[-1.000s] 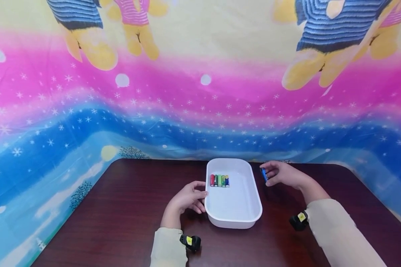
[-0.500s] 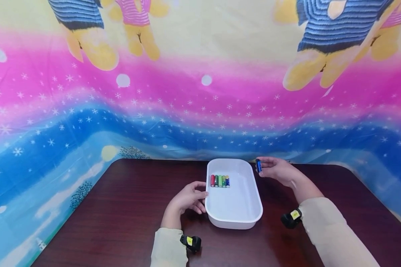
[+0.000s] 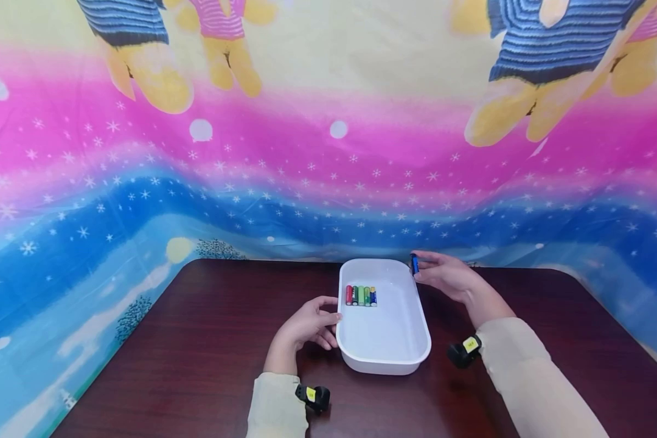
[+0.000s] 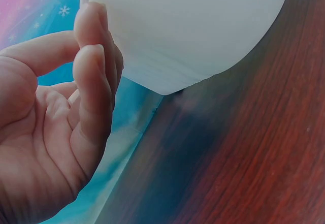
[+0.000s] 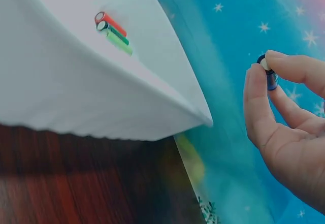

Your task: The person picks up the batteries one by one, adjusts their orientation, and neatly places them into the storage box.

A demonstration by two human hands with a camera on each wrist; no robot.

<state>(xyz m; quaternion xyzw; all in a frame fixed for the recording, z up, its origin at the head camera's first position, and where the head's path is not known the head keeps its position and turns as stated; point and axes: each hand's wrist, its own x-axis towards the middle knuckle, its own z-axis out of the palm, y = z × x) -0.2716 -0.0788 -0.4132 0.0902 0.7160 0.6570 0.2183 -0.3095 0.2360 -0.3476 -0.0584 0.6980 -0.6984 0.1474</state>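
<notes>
A white rectangular tray [image 3: 385, 328] stands on the table, with several batteries [image 3: 361, 295] lying side by side in a row near its left wall. Red, dark green, light green and blue ones show among them. My left hand [image 3: 305, 324] holds the tray's left side, its thumb at the rim and its bent fingers outside the wall. At the tray's far right corner, my right hand [image 3: 449, 275] pinches a blue battery [image 3: 414, 264] between thumb and fingertips, roughly upright. In the right wrist view, that battery [image 5: 271, 76] shows its pale end, apart from the tray.
The dark reddish wooden table [image 3: 219, 353] stretches out on both sides of the tray. A patterned cloth [image 3: 285, 201] in pink and blue hangs right behind the table's far edge. Each sleeved wrist wears a small black camera [image 3: 313, 398].
My right hand has moved left and slightly up with the blue battery, from right of the tray to its far right corner. The left hand, tray and row of batteries stay put.
</notes>
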